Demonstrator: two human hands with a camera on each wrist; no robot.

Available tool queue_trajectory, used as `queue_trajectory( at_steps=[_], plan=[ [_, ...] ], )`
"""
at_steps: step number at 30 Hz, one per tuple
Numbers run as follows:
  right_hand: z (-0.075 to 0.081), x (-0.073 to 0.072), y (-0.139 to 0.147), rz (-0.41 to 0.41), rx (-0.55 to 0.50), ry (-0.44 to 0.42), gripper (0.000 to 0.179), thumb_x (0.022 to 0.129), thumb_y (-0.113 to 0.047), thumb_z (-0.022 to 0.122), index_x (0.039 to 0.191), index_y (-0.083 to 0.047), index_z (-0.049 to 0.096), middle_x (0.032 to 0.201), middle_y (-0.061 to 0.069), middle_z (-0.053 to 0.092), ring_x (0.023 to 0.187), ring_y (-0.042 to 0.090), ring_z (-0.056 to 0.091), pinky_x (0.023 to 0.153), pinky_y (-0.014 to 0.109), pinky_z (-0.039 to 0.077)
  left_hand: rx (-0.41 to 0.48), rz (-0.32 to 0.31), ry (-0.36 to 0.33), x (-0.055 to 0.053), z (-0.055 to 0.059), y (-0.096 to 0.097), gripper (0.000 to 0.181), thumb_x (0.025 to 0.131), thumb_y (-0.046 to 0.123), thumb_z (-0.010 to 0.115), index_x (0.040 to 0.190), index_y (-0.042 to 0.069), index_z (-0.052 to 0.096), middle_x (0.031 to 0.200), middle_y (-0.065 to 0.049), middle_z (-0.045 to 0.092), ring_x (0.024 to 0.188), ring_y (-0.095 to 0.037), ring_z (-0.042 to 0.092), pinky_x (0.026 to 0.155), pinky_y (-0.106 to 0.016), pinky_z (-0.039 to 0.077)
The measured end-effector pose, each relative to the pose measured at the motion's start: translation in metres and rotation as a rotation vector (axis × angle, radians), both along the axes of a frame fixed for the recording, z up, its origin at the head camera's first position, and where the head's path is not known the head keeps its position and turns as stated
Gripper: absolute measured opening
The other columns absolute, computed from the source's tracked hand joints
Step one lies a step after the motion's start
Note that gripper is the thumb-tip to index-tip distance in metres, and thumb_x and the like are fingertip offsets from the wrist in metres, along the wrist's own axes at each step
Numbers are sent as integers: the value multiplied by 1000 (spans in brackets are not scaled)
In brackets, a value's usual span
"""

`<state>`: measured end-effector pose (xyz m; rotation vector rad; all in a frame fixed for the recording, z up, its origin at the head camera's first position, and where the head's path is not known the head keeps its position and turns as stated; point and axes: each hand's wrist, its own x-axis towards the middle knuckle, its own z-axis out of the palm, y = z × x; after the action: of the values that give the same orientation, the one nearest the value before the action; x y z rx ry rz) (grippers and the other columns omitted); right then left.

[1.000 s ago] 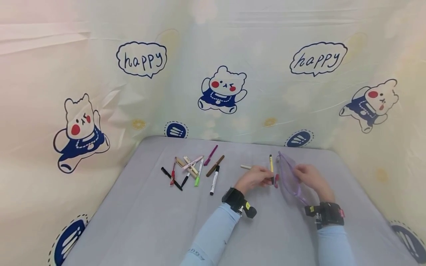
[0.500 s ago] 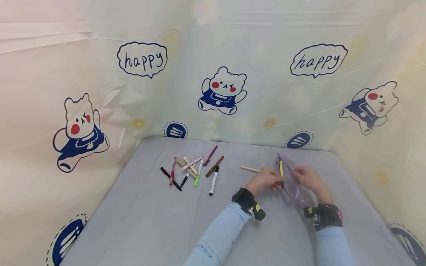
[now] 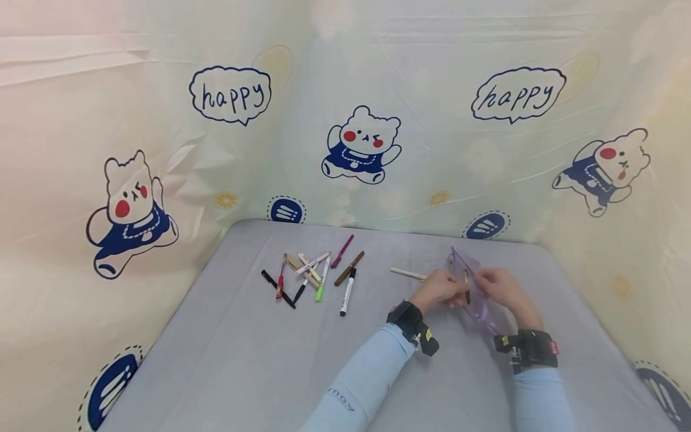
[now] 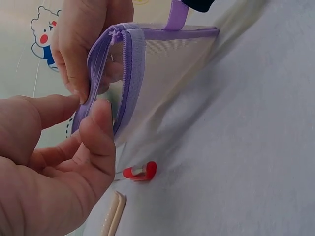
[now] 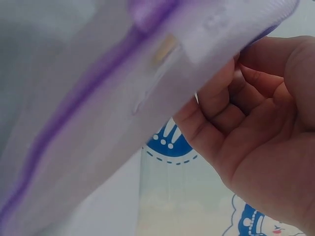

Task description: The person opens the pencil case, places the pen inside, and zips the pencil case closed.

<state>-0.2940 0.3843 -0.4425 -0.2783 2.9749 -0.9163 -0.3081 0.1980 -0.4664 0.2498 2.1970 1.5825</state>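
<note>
My right hand (image 3: 503,291) pinches the side of a purple-trimmed mesh zip pouch (image 4: 140,69), keeping its mouth apart. My left hand (image 3: 441,289) is at that mouth, its thumb and fingers bent at the zipper edge in the left wrist view. A yellow pen (image 3: 466,287) with a dark end overlaps the pouch in the head view, right at the left fingertips; I cannot tell whether they still pinch it. Through the mesh, the right wrist view shows a blurred yellowish piece. Below the left hand lie a red-capped pen (image 4: 141,171) and a beige pen (image 4: 113,214).
Left of the hands, several pens lie in a loose pile, among them a red pen (image 3: 280,279) and a pink pen (image 3: 313,264). Near it are a purple pen (image 3: 342,252), a brown pen (image 3: 349,269) and a white marker (image 3: 348,293). A patterned curtain (image 3: 421,150) stands behind the table.
My left hand has moved right, bringing the yellow pen from beside the pouch to its mouth, where the pen now overlaps the mesh. The right hand stays nearly still on the pouch.
</note>
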Motion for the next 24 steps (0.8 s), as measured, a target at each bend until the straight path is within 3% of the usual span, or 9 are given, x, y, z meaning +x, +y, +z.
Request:
queue_trajectory(
  at_steps=[6,13,20,24],
  plan=[
    [1,1,3,1,-3,7,24,99,-12,52,98,8,66,76,11,67,66,13,59,61,29,49,-60,4,57,1,3,-1,25,94,28,64,78,11,70,65,-1,66,56,-14,59,55,-25,46],
    [4,3,5,-20,-5,20,24,99,-13,53,98,7,66,77,12,67,66,12,59,61,29,50,-91,7,110,-4,6,-7,19,94,21,62,80,9,69,74,-12,72,64,-22,67,52,-22,44],
    [8,6,7,-39,15,32,25,99,-16,53,97,5,67,75,10,67,65,11,59,61,29,49,-233,-21,308,-12,-3,-9,15,94,22,58,82,16,66,65,-4,71,56,-15,60,49,-23,38],
    [9,6,8,-39,19,23,25,99,-16,53,99,5,67,76,9,67,67,13,60,63,31,49,-306,-23,376,-14,-8,-7,14,94,23,57,83,16,62,63,-1,71,53,-11,55,49,-23,36]
  ],
)
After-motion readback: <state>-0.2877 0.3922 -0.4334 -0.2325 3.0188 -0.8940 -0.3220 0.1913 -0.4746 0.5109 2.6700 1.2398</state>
